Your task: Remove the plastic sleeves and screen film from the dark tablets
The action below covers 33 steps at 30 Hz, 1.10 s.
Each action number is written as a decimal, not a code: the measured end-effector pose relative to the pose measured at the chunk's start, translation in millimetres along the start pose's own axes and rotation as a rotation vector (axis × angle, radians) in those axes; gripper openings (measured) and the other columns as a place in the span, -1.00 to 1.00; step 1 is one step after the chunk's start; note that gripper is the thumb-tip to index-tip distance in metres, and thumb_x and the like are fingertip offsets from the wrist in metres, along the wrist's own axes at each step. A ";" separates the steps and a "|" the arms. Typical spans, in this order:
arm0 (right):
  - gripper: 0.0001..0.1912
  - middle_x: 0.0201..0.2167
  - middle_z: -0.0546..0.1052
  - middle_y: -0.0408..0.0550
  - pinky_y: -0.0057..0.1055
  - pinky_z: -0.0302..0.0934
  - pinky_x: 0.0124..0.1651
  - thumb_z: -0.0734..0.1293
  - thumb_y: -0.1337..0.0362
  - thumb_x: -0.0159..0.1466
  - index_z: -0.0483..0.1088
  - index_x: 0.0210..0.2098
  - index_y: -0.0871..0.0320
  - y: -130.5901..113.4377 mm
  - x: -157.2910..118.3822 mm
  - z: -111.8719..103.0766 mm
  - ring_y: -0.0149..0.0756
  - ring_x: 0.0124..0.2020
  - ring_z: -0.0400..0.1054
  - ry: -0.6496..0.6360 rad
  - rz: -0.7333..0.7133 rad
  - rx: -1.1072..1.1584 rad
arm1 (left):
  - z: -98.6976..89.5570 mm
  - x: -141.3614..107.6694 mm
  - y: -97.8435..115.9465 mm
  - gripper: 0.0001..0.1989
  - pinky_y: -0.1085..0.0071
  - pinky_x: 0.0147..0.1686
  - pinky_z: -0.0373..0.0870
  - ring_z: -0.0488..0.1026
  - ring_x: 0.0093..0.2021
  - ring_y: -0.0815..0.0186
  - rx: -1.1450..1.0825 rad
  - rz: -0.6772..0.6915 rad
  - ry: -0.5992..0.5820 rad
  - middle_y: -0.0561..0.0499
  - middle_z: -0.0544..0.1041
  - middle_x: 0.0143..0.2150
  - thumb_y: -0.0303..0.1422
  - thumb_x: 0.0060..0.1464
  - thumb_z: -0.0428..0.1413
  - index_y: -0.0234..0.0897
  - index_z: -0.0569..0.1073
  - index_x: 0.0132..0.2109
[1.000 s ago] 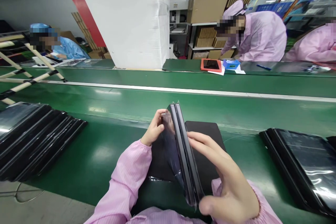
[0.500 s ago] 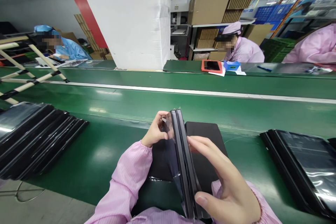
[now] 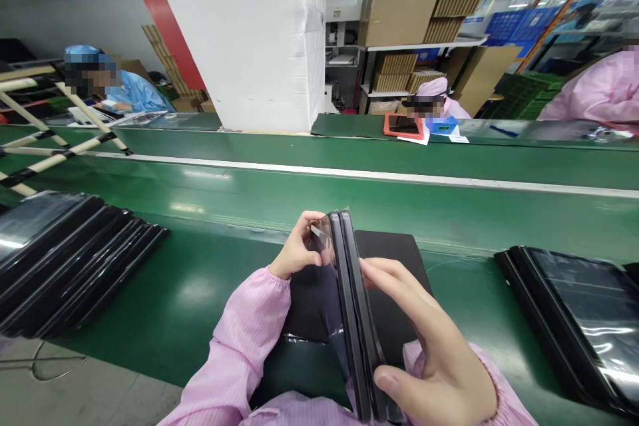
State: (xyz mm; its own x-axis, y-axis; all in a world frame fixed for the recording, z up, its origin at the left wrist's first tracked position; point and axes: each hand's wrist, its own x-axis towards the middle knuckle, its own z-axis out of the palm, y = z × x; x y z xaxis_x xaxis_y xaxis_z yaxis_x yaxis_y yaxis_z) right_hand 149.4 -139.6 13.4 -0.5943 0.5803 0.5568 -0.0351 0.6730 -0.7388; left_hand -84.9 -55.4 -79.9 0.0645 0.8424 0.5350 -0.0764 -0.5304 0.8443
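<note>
A black tablet case (image 3: pixel 352 309), folded in two layers with clear film over its left face, stands on edge in front of me. My left hand (image 3: pixel 301 249) grips its upper left side, with the fingers partly behind it. On the other side, my right hand (image 3: pixel 429 339) holds it, fingertips against the right face and thumb near the lower edge. Beneath it, a flat black cover (image 3: pixel 394 259) lies on the green table, partly hidden by the case and my hands.
Overlapping black film-wrapped cases (image 3: pixel 74 266) lie at left, with more glossy cases (image 3: pixel 579 319) at right. A pipe frame (image 3: pixel 64 156) stands at far left. Across the green belt (image 3: pixel 279 190), co-workers sit near a white pillar (image 3: pixel 249 40); an orange-framed device (image 3: pixel 403 125) lies opposite.
The held case has shifted slightly to the right, with both hands keeping their places on it. The pink-capped person opposite has bent lower over the bench.
</note>
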 end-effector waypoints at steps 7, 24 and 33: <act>-0.34 0.18 0.34 0.02 -0.23 0.25 0.23 0.31 0.11 0.37 0.13 0.41 0.00 -0.8 1.2 -1.8 -0.07 0.23 0.26 0.005 0.006 0.024 | 2.5 -0.1 7.6 -0.35 0.26 -0.07 0.34 0.43 -0.12 0.14 -0.013 -0.036 0.002 -0.06 0.48 -0.13 0.02 -0.30 0.47 -0.21 0.47 -0.13; -0.27 0.27 0.30 0.02 -0.21 0.27 0.24 0.30 0.31 0.30 0.09 0.43 -0.03 4.1 3.3 -4.5 -0.05 0.29 0.21 -0.004 0.011 0.012 | 5.7 1.0 6.4 -0.18 0.33 -0.20 0.32 0.38 -0.26 0.26 -0.107 -0.131 0.018 0.02 0.44 -0.19 0.25 -0.41 0.36 -0.18 0.41 -0.10; -0.24 0.28 0.27 0.00 -0.21 0.26 0.24 0.25 0.40 0.27 0.07 0.44 -0.02 5.8 5.5 -4.5 -0.10 0.27 0.20 -0.012 0.002 0.044 | 4.3 2.3 3.2 -0.20 0.36 -0.24 0.30 0.36 -0.27 0.30 -0.106 -0.120 0.025 0.02 0.43 -0.16 0.21 -0.39 0.39 -0.20 0.40 -0.10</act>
State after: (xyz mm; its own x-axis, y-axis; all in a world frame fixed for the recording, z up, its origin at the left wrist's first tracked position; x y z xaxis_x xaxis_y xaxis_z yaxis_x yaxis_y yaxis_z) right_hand 149.5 -130.5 13.8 -0.6041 0.5759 0.5508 -0.0687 0.6510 -0.7560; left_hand -80.7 -55.6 -75.9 0.0549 0.9017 0.4289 -0.1747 -0.4142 0.8932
